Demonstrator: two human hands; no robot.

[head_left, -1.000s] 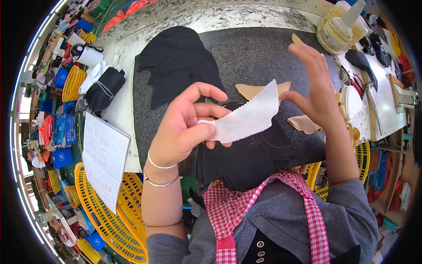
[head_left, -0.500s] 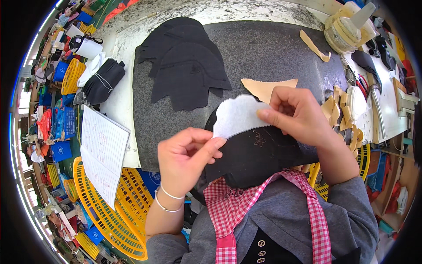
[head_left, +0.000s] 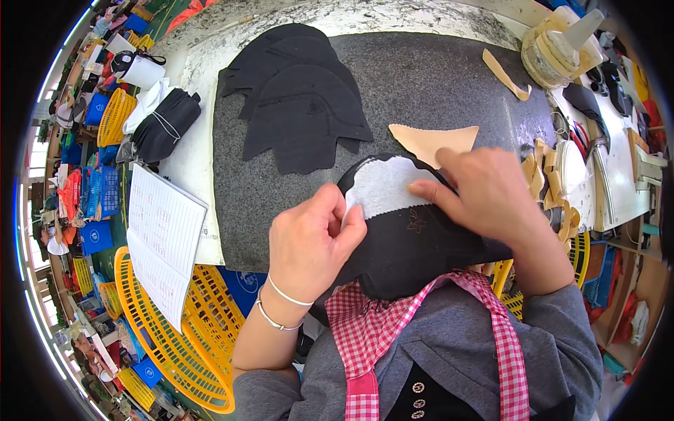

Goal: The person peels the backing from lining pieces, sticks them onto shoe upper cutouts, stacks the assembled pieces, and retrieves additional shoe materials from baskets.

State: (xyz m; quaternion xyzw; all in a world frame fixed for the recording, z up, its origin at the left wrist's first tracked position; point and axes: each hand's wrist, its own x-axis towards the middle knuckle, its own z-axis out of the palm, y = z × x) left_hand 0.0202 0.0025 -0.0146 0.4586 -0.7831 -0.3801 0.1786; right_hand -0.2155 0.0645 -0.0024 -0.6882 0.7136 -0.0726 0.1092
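Note:
A white fabric patch (head_left: 382, 189) with a zigzag-cut edge lies along the upper end of a black cut fabric piece (head_left: 400, 242). That black piece bears a small stitched flower and rests at the mat's near edge, against my apron. My left hand (head_left: 312, 235) pinches the patch's left end, thumb on top, fingers curled. At its right end my right hand (head_left: 488, 193) presses with the thumb, the other fingers bent around the far edge and partly hidden. Just beyond the right hand is a beige zigzag-edged piece (head_left: 432, 140).
Several stacked black cut pieces (head_left: 302, 105) lie on the dark mat (head_left: 414, 77). A glue pot (head_left: 554, 56) stands back right, near a beige strip (head_left: 505, 74). Left are a tied black bundle (head_left: 167, 126), an open notebook (head_left: 165, 238) and a yellow basket (head_left: 203, 351). Beige scraps (head_left: 551, 172) sit right.
The white patch, held up above the black piece before, has come down flat onto its upper end. Both hands have moved down with it, the right hand's fingers now turned over the far edge.

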